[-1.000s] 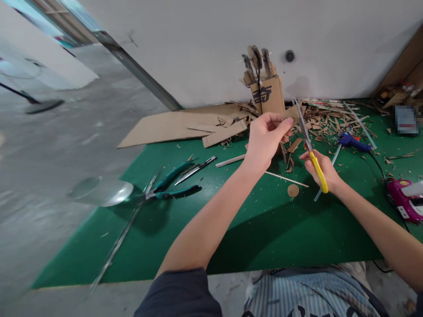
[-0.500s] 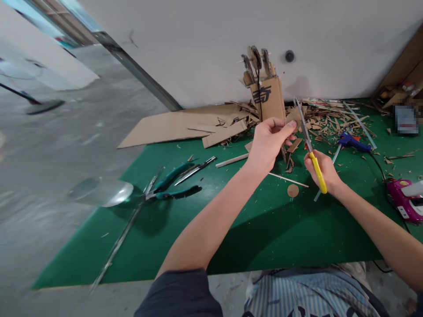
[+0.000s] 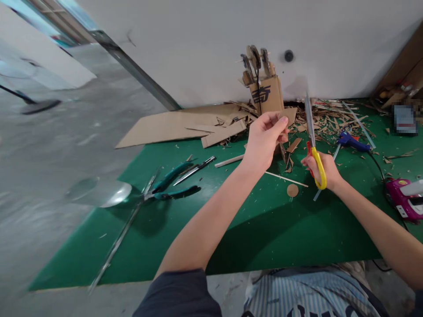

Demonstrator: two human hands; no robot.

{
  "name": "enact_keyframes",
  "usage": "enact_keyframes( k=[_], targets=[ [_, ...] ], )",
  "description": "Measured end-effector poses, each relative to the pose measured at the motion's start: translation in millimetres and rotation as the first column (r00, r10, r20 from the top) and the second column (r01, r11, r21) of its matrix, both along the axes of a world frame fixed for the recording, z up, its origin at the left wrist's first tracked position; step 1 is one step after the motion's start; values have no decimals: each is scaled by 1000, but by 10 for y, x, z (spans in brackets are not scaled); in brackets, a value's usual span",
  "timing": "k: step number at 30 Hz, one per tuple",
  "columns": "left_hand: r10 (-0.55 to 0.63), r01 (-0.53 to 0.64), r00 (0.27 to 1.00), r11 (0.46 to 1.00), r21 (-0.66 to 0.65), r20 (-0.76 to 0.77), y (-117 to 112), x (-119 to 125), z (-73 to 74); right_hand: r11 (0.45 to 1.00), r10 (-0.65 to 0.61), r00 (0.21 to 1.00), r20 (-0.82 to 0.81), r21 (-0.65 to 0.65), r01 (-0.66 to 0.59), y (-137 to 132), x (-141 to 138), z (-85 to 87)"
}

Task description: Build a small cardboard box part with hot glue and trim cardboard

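Note:
My left hand [image 3: 266, 136] pinches a small piece of cardboard [image 3: 289, 115] between thumb and fingers, above the table. To its right, my right hand [image 3: 322, 169] grips scissors [image 3: 313, 145] with yellow and red handles, their blades pointing up and away from me. A gap separates the blades from the cardboard piece. On the table below lies a small cardboard disc [image 3: 292, 190] beside a thin wooden stick [image 3: 287, 178]. Behind my left hand stands a cardboard box structure [image 3: 269, 94] with dark lettering and curved parts on top.
Cardboard scraps [image 3: 330, 119] lie heaped along the wall, with a flat cardboard sheet [image 3: 158, 125] at left. Pliers [image 3: 165, 187] and a utility knife [image 3: 194, 171] rest on the green table [image 3: 132, 259]. At right are a blue glue gun [image 3: 353, 141] and a magenta device [image 3: 405, 200].
The scissors have moved away from the cardboard piece and turned more upright. My left hand has shifted slightly left and up, turning the piece.

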State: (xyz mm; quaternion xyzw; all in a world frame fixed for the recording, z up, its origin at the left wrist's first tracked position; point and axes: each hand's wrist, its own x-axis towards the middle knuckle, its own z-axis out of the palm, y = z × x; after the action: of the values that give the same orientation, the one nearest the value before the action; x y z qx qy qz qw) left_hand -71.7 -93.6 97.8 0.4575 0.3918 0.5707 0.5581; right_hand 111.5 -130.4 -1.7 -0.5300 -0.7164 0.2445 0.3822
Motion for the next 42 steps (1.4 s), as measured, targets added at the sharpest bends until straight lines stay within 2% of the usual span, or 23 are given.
enact_keyframes(
  k=[6, 12, 18, 21, 25, 28, 32, 35, 38, 42],
  targets=[
    [53, -51, 993, 998, 29, -101, -5, 1, 0, 996, 76, 993, -92, -42, -80, -22, -23, 19],
    [17, -9, 992, 998, 59, -128, -24, 13, -28, 995, 68, 994, -90, -71, -75, -20, -32, 35],
    [76, -62, 983, 994, 88, -170, -67, 20, 17, 994, 76, 994, -82, -69, -81, -17, -33, 45],
    [66, -51, 984, 994, 96, -163, -79, 24, 35, 996, 75, 994, -73, -41, -79, -25, -38, 64],
    [24, -7, 986, 995, 103, -163, -72, 30, 22, 999, 20, 999, -27, -31, -21, -52, -55, 101],
    [11, 6, 987, 995, 104, -162, -72, 34, 11, 998, -59, 996, 72, -34, 62, -73, -62, 109],
    [19, 4, 982, 992, 124, -189, -98, 40, 27, 983, -177, 946, 272, 3, 183, -67, -67, 79],
    [31, -2, 976, 991, 133, -215, -115, 45, 37, 970, -235, 903, 359, 21, 244, -31, -72, 43],
    [40, -12, 976, 991, 130, -213, -100, 43, 25, 968, -250, 902, 351, 57, 246, 13, -59, 6],
    [52, -37, 986, 995, 96, -156, -42, 26, -8, 978, -206, 948, 241, 68, 196, 41, -12, -21]
  ],
)
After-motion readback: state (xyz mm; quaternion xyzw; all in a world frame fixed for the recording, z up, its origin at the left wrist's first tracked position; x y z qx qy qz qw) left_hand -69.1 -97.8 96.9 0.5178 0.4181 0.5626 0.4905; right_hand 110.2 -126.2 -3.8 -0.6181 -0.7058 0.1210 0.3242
